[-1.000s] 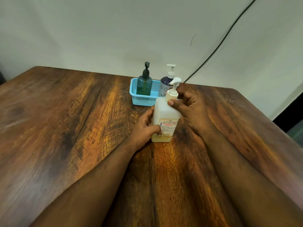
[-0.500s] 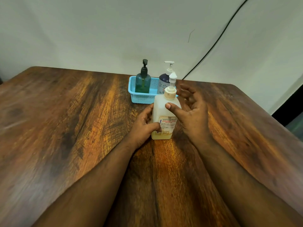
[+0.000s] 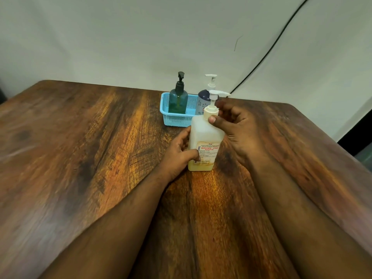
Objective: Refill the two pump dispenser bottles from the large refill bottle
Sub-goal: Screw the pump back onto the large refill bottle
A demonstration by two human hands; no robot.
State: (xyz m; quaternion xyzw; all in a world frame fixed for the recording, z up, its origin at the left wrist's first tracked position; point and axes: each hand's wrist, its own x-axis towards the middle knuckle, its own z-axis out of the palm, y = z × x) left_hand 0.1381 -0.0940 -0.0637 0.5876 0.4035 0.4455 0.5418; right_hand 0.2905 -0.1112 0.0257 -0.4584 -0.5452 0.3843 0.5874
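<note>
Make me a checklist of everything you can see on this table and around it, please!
Surface: brown wooden table, dry as far as seen.
Job's things: large refill bottle upright, pump on; green pump bottle and white-pump bottle upright in the blue basket.
Clutter: nothing seen.
Grip: left hand grips the refill bottle's lower body; right hand pinches its pump collar.
Cables: black cable slanting across the wall.
Surroundings: plain pale wall.
</note>
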